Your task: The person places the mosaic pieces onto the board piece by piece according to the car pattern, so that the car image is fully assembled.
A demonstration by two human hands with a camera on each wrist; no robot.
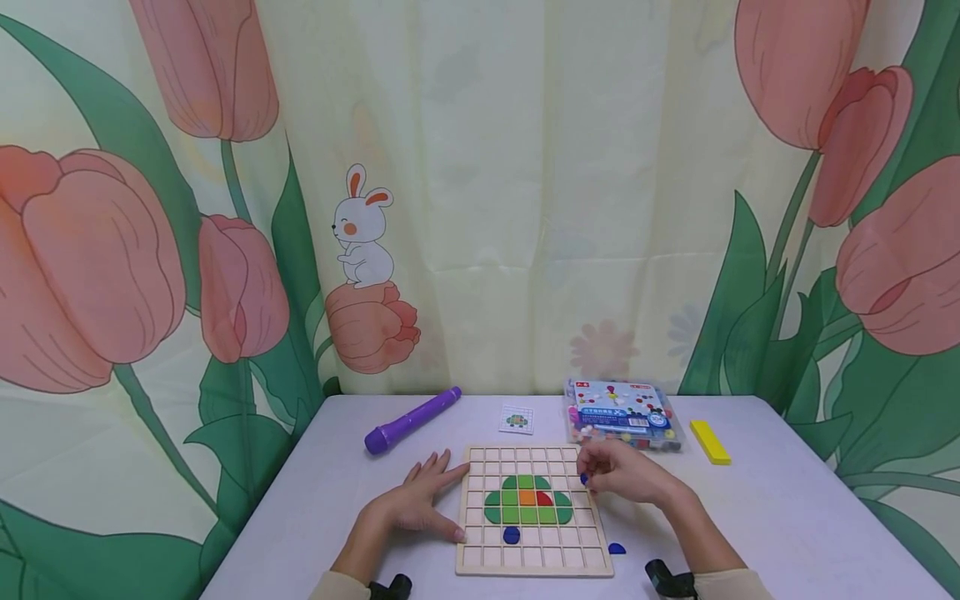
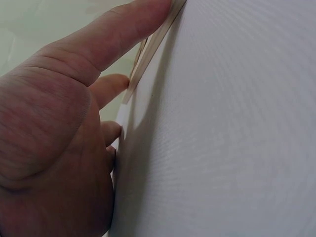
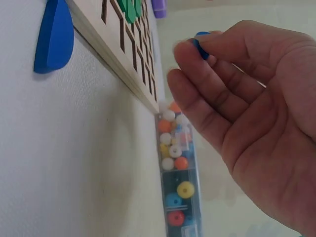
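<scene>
A wooden grid board lies on the table, with green, orange and red pieces set in its middle cells and a dark blue piece lower down. My left hand rests at the board's left side, fingers spread, thumb and fingertip touching its edge. Over the upper right corner of the board, my right hand pinches a small blue piece between thumb and index finger; the fingers hide part of it. A blue half-round piece lies on the table off the board's lower right side.
Behind the board are a small pattern card and a clear box of coloured beads. A purple microphone-shaped object lies at the back left. A yellow bar lies at the right. A tulip-printed curtain hangs behind the table.
</scene>
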